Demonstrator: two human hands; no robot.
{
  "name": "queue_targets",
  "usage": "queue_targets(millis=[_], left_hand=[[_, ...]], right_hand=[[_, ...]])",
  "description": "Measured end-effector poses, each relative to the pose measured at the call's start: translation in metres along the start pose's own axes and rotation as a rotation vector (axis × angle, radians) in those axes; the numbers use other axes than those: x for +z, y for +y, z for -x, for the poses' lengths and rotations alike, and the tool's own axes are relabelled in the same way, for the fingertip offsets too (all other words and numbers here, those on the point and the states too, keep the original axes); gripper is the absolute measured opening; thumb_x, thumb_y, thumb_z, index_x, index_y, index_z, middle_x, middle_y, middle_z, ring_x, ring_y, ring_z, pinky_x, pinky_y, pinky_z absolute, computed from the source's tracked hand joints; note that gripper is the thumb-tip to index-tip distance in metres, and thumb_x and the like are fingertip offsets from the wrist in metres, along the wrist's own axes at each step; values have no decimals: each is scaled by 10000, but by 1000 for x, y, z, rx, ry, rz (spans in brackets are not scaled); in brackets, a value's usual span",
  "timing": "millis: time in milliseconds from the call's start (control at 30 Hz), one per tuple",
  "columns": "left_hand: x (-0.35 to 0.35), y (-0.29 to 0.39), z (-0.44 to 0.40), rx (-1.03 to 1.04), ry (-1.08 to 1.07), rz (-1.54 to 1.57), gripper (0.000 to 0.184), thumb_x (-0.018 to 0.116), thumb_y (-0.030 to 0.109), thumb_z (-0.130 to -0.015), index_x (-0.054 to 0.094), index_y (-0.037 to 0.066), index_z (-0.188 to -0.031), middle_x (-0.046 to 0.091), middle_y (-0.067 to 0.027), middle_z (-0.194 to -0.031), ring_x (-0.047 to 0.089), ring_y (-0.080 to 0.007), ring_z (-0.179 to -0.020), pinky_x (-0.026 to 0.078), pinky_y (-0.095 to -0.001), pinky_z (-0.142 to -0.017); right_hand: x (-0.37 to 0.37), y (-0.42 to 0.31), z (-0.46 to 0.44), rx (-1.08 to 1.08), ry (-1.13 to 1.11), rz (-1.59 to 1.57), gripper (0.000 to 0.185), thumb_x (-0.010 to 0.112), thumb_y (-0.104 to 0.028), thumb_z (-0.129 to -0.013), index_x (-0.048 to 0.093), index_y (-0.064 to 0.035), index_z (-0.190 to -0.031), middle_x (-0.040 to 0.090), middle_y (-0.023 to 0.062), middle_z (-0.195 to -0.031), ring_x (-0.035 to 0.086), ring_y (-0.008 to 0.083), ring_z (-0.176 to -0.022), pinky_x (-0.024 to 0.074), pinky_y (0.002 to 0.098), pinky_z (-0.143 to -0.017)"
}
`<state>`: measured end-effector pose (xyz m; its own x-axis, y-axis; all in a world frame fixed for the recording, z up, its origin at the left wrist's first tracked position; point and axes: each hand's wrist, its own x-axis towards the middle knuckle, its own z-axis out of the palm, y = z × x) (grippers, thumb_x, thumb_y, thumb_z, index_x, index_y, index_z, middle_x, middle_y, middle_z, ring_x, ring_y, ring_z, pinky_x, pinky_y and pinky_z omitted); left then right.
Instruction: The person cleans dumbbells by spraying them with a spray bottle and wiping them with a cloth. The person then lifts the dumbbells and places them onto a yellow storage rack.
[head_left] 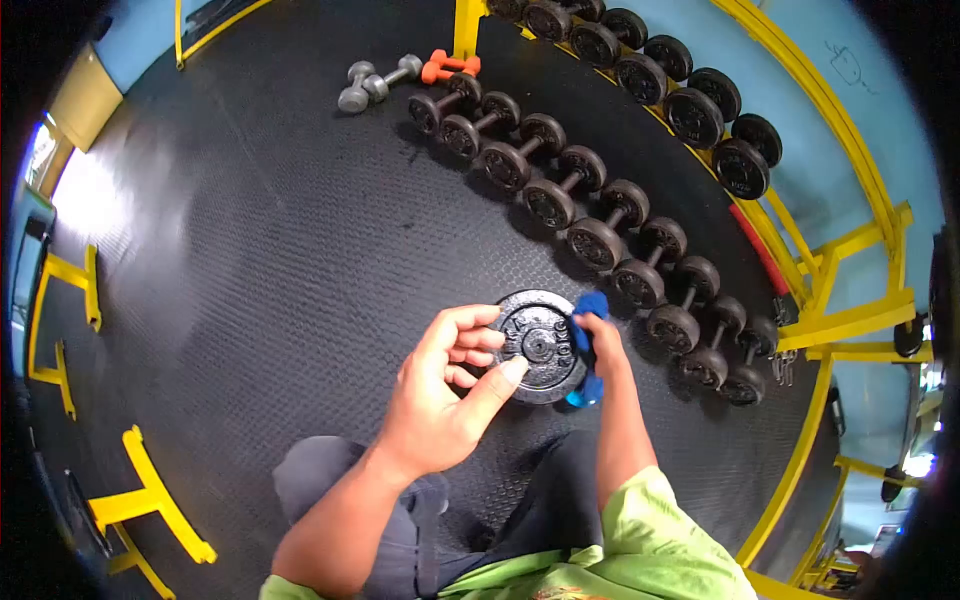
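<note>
A round black dumbbell end (538,347) with raised lettering faces up in front of me, above the floor or standing on it; I cannot tell which. At its left edge is my left hand (447,395), open, its fingers curved and apart and the thumb tip over the plate's face. Whether it touches the metal is unclear. My right hand (604,348) is closed around a blue cloth (590,306) and presses it along the right side of the dumbbell. The rest of the dumbbell is hidden beneath its upper end.
Several dark dumbbells (595,243) lie in a diagonal row on the black rubber floor (300,240). Beyond them, more stand on a yellow rack (840,110). Grey dumbbells (354,99) and orange dumbbells (450,67) lie at the far end. Yellow metal frames (150,495) stand on the left.
</note>
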<state>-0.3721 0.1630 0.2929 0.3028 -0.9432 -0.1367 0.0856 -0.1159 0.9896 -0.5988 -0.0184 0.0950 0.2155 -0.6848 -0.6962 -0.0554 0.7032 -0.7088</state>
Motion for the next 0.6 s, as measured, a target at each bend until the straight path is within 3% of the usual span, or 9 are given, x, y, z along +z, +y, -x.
queue_targets(millis=[67, 167, 233, 300, 367, 433, 467, 500, 600], left_hand=[[2, -2, -4, 34, 26, -59, 467, 736, 222, -817, 539, 33, -1196, 610, -70, -1012, 559, -113, -854, 487, -255, -716], [-1, 1, -12, 24, 52, -63, 448, 730, 190, -807, 546, 29, -1183, 617, -81, -987, 560, -118, -838, 492, -261, -710], [-6, 2, -17, 23, 29, -68, 466, 726, 182, -820, 532, 25, -1215, 612, -60, -1030, 566, -118, -903, 473, -262, -739], [-11, 1, -19, 106, 47, -65, 462, 730, 188, -816, 541, 42, -1211, 633, -56, -988, 580, -113, -868, 473, -253, -733], [-18, 1, -17, 172, 74, -102, 455, 730, 191, -815, 542, 49, -1205, 641, -62, -963, 589, -107, -861, 472, -253, -729], [-21, -7, -15, 171, 91, -137, 454, 721, 196, -815, 536, 51, -1202, 644, -66, -948, 602, -129, -852, 479, -268, -728], [-18, -8, -13, 189, 89, -116, 452, 716, 192, -814, 535, 52, -1204, 640, -68, -947, 603, -138, -847, 482, -274, -727], [-16, -8, -12, 216, 90, -101, 450, 712, 187, -814, 534, 53, -1205, 637, -71, -945, 604, -147, -841, 486, -279, -727], [-21, -4, -12, 250, 77, -155, 458, 713, 173, -803, 528, 52, -1205, 628, -91, -955, 604, -157, -842, 496, -295, -706]], right_hand=[[10, -29, -38, -81, 43, 513, 379, 684, -309, -706, 676, 13, -907, 662, 91, -837, 593, 202, -709, 464, 381, -676], [38, -52, -30, -92, 61, 787, 424, 689, -332, -704, 679, 23, -936, 665, 67, -862, 584, 194, -771, 450, 369, -715], [25, -20, -17, -362, 189, 755, 409, 671, -298, -744, 668, 23, -996, 672, 76, -921, 590, 205, -796, 461, 355, -742], [10, 25, 9, -646, 296, 613, 328, 638, -246, -791, 663, 8, -996, 673, 71, -935, 593, 192, -798, 471, 339, -757], [4, 58, 26, -707, 369, 425, 230, 622, -201, -808, 659, -17, -940, 653, 38, -885, 586, 161, -784, 473, 315, -762], [14, 38, 30, -477, 382, 292, 184, 625, -208, -813, 650, -40, -883, 618, 5, -825, 565, 134, -751, 464, 302, -726], [-11, 37, -6, -453, 288, 371, 169, 637, -229, -806, 647, -64, -841, 593, -17, -786, 543, 120, -716, 449, 291, -684], [9, 2, -3, -339, 232, 520, 200, 654, -270, -797, 641, -71, -803, 592, -26, -757, 528, 113, -678, 438, 294, -652], [75, -61, -31, -146, -91, 818, 429, 709, -434, -762, 697, -20, -874, 666, 46, -807, 608, 131, -706, 480, 327, -638]])
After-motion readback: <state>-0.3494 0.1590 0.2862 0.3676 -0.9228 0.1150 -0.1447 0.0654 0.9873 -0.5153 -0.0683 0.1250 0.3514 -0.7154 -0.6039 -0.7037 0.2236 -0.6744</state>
